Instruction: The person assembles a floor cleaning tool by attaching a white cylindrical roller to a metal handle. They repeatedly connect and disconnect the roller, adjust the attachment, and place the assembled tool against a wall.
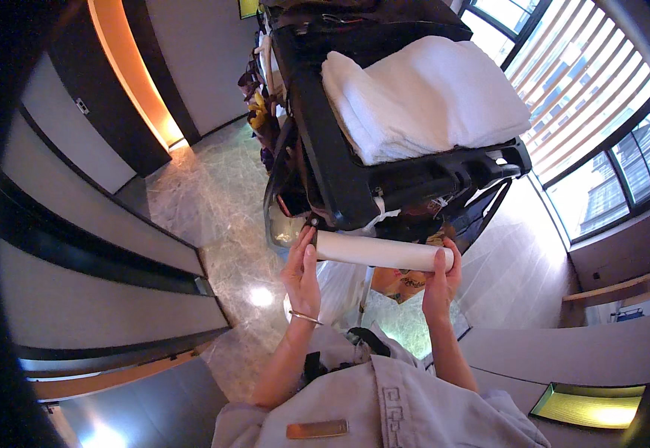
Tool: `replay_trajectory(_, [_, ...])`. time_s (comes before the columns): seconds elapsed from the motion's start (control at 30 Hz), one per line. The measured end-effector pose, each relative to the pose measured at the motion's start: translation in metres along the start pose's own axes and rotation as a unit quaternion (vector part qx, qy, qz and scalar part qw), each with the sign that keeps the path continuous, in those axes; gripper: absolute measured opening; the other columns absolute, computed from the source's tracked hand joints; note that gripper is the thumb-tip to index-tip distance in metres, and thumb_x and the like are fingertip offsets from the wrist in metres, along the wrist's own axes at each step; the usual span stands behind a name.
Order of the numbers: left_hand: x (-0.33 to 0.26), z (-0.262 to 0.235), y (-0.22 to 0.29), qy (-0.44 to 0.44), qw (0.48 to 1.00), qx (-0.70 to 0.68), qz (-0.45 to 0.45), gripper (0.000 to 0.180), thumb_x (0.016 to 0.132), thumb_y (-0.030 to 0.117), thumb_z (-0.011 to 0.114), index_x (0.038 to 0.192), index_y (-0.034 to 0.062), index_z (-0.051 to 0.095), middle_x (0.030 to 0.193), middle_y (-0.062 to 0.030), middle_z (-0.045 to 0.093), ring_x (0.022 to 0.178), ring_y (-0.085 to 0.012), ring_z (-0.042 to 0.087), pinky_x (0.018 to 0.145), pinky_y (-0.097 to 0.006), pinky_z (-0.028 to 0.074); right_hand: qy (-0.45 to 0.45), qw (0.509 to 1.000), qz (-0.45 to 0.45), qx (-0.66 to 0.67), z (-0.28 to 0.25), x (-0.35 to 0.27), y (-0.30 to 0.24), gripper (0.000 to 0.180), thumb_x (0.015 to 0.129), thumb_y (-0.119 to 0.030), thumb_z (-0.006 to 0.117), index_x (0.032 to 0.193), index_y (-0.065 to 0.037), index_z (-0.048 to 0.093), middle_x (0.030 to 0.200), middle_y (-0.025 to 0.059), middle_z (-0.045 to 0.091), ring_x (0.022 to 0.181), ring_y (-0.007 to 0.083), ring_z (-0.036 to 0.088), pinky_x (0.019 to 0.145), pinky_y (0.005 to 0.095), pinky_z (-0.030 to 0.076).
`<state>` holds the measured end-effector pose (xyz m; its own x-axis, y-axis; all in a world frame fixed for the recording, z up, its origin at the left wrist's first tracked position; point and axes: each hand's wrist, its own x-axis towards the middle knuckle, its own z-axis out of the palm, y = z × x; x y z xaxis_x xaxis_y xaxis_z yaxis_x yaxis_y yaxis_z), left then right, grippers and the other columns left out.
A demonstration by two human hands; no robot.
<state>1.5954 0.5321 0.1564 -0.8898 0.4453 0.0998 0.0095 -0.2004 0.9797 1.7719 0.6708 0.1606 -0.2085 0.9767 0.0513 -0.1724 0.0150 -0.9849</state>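
A long white cylinder (385,250), which looks like a roll of thin sheet or bags, lies almost level in front of the cart. My left hand (302,280) grips its left end, thumb at the front and fingers behind. At the other end my right hand (441,284) holds it, thumb resting along the near side. Just beyond the roll stands a black cart (332,179), with folded white towels (429,97) stacked on its top. A white tie (379,213) is knotted on the cart's near rail. Part of the cart's lower front is hidden behind the roll.
Various items (258,112) hang along the cart's left side, and an orange printed bag (398,285) hangs below the roll. Shiny marble floor (213,201) runs to the left. Large windows (594,82) with slats are at the right, a dark door (101,97) at the left.
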Motion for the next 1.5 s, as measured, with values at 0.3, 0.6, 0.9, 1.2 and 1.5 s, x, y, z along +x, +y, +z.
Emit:
replay_trajectory(0.3, [0.002, -0.003, -0.018, 0.014, 0.988, -0.120, -0.094, 0.035, 0.092, 0.016, 0.054, 0.123, -0.0012, 0.054, 0.119, -0.0073, 0.057, 0.109, -0.0145, 0.052, 0.095, -0.027, 0.038, 0.004, 0.998, -0.021, -0.063, 0.008, 0.022, -0.009, 0.037, 0.091, -0.024, 0.057, 0.122, -0.007, 0.049, 0.101, 0.0066, 0.057, 0.088, 0.0152, 0.057, 0.071, 0.0271, 0.051])
replay_trajectory(0.6, [-0.003, -0.006, -0.022, -0.003, 0.982, -0.167, -0.086, 0.041, 0.087, 0.003, 0.058, 0.126, -0.0037, 0.048, 0.121, -0.0110, 0.056, 0.112, -0.0171, 0.051, 0.096, -0.028, 0.038, -0.035, 0.999, 0.021, -0.017, -0.001, 0.036, 0.012, 0.040, 0.091, -0.026, 0.057, 0.124, -0.007, 0.047, 0.106, 0.0091, 0.054, 0.093, 0.0176, 0.057, 0.074, 0.0297, 0.052])
replay_trajectory(0.9, [-0.010, -0.024, -0.018, -0.116, 0.991, -0.063, -0.019, 0.042, 0.085, -0.005, 0.054, 0.127, -0.0025, 0.048, 0.125, -0.0105, 0.053, 0.114, -0.0180, 0.050, 0.098, -0.028, 0.037, -0.087, 0.995, 0.041, 0.005, -0.009, 0.040, 0.006, 0.043, 0.092, -0.027, 0.054, 0.127, -0.005, 0.043, 0.109, 0.0083, 0.053, 0.099, 0.0192, 0.055, 0.081, 0.0332, 0.050])
replay_trajectory(1.2, [-0.020, -0.035, -0.019, -0.196, 0.974, -0.108, -0.019, 0.044, 0.083, -0.004, 0.055, 0.127, 0.0000, 0.049, 0.122, -0.0110, 0.055, 0.113, -0.0187, 0.051, 0.096, -0.030, 0.041, -0.130, 0.990, 0.047, 0.033, -0.023, 0.047, 0.005, 0.043, 0.092, -0.025, 0.055, 0.128, -0.005, 0.043, 0.108, 0.0092, 0.054, 0.100, 0.0195, 0.054, 0.088, 0.0333, 0.047])
replay_trajectory(1.5, [-0.027, -0.039, -0.010, -0.185, 0.977, 0.080, 0.065, 0.048, 0.082, 0.003, 0.061, 0.128, 0.0003, 0.046, 0.118, -0.0193, 0.056, 0.106, -0.0287, 0.057, 0.088, -0.033, 0.046, -0.127, 0.990, 0.055, 0.018, -0.022, 0.045, 0.001, 0.047, 0.092, -0.030, 0.054, 0.129, -0.003, 0.042, 0.111, 0.0094, 0.053, 0.102, 0.0196, 0.053, 0.087, 0.0353, 0.046])
